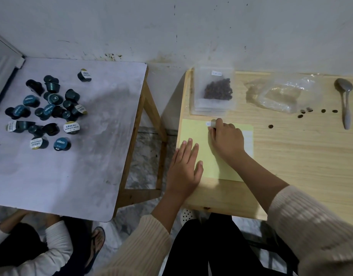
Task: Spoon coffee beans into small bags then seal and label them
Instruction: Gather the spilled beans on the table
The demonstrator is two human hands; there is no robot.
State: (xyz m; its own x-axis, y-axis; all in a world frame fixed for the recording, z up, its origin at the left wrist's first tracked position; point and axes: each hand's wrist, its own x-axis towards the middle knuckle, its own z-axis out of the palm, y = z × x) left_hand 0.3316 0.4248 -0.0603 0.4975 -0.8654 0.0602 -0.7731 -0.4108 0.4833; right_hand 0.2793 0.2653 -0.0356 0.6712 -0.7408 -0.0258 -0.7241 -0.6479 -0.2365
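Observation:
A small clear bag (213, 89) with coffee beans inside and a white label near its top lies at the back left of the wooden table (303, 156), on top of a stack of similar bags. In front of it lies a yellow label sheet (197, 136). My left hand (184, 168) lies flat on the sheet's left edge, fingers apart. My right hand (225, 139) rests on the sheet with its fingertips pinching a small white label (210, 124) at the sheet's top. A grey spoon (345, 102) lies at the far right.
A crumpled clear plastic bag (281, 94) lies behind loose coffee beans (309, 110) scattered on the wood. To the left, a separate grey table (72, 156) carries several dark coffee capsules (46, 110). Another person's sleeve (56, 246) shows at the bottom left.

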